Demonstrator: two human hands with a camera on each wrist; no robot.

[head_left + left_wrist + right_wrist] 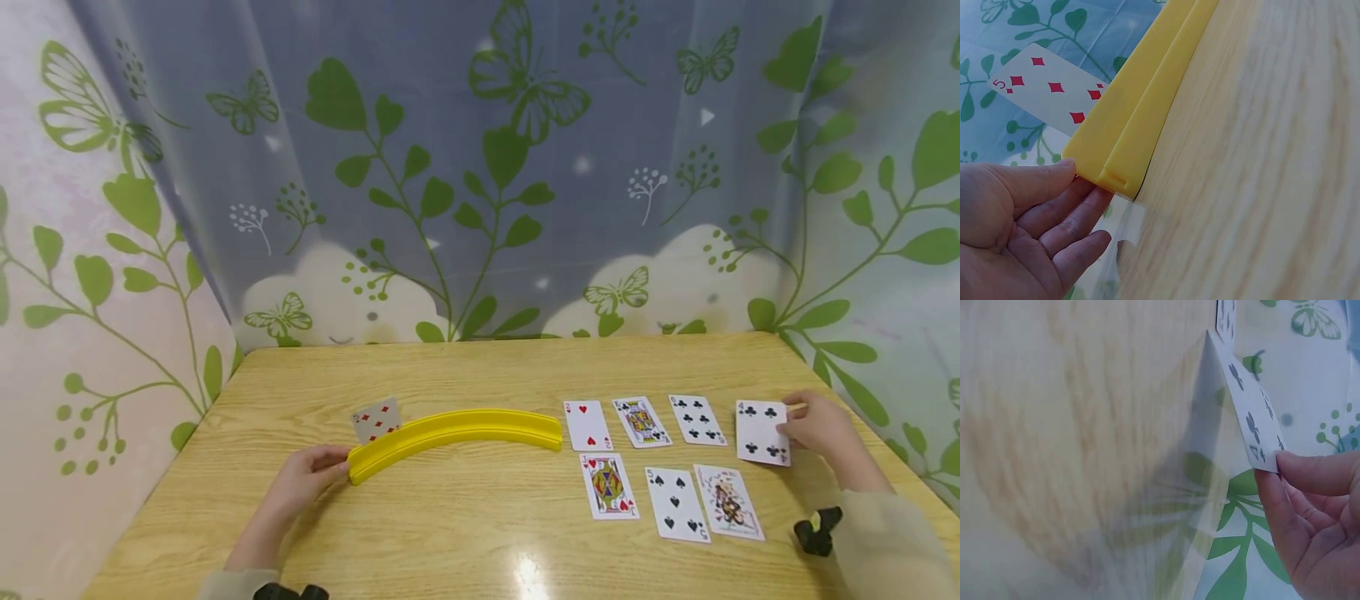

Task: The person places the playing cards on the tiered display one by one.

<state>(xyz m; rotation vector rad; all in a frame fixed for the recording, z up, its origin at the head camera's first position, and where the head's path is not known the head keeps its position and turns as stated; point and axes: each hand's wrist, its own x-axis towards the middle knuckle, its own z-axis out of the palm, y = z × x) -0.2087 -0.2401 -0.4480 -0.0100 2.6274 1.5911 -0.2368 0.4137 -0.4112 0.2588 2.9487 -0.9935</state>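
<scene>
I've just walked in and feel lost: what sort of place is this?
Probably a curtained-off table corner, perhaps for card games. A leafy curtain hangs behind a wooden table, where playing cards lie face up near a yellow rack.

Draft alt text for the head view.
Right hand pinches the four of clubs near six other face-up cards on a wooden table. Left hand holds the left end of a curved yellow rack; the five of diamonds shows above it.
</scene>
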